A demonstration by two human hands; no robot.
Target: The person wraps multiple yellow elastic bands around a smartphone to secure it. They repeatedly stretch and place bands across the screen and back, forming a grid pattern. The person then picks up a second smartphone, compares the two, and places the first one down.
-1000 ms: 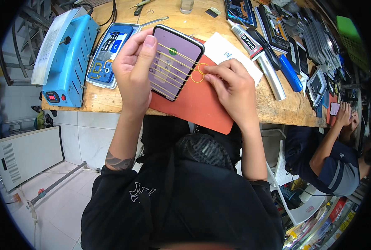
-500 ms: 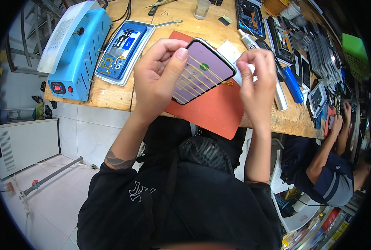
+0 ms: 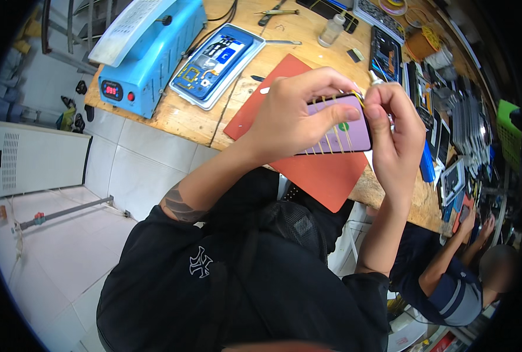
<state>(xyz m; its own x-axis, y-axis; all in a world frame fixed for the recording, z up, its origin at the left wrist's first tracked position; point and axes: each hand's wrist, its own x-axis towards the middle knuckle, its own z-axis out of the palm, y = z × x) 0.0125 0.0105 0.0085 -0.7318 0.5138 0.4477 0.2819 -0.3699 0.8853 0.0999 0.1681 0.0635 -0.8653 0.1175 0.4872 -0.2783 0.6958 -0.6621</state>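
Note:
A smartphone (image 3: 359,138) with a lit lilac screen is held above an orange-red mat (image 3: 325,183). Several thin yellow rubber bands (image 3: 326,144) are wrapped across it, side by side. My left hand (image 3: 290,120) is closed round the phone, thumb over the screen and fingers behind the far edge. At the phone's right end, my right hand (image 3: 399,132) is closed in a pinch on a yellow rubber band (image 3: 360,98) at the far corner. My right fingers hide part of that band.
A blue machine (image 3: 149,64) with a red display stands at the table's left. Beside it, an opened blue phone (image 3: 214,61) lies in a white tray. A clear bottle (image 3: 331,30) stands behind; phone parts (image 3: 472,126) crowd the right. A co-worker (image 3: 448,287) sits at right.
The phone has turned clockwise and shifted right, with my left hand reaching further over it. My right hand has come from beside the phone to its far right corner. The view has shifted too.

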